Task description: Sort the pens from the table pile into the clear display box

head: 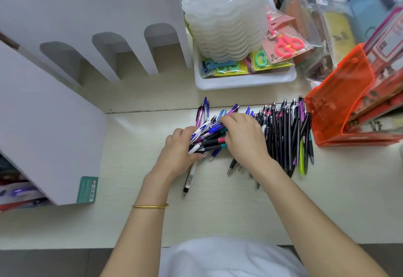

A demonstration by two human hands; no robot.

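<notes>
Right now you are gripping a mixed bundle of pens in your left hand, thumb and fingers curling round its near end, so that hand is clenching on the bundle. Your right hand is lying over the other end with its fingers curling down onto the teal and blue barrels; the fingertips are hiding among the pens, so whether they are pinching one or only pushing cannot be told. The bundle is lying crosswise between your two hands, its long axis running from one palm to the other. Just outside your right hand a row of dark pens is resting on the counter, and these are lying the other way, tips pointing back toward you, at right angles to the bundle. One white pen is poking out from under your left hand toward your wrist. Beyond the dark row, farther out on the right-hand side, an orange see-through box is standing, probably the display box, though that is a guess. Your right hand is sitting nearer to it, so a carry that way would likely be falling to that hand, turning the bundle lengthwise first.
</notes>
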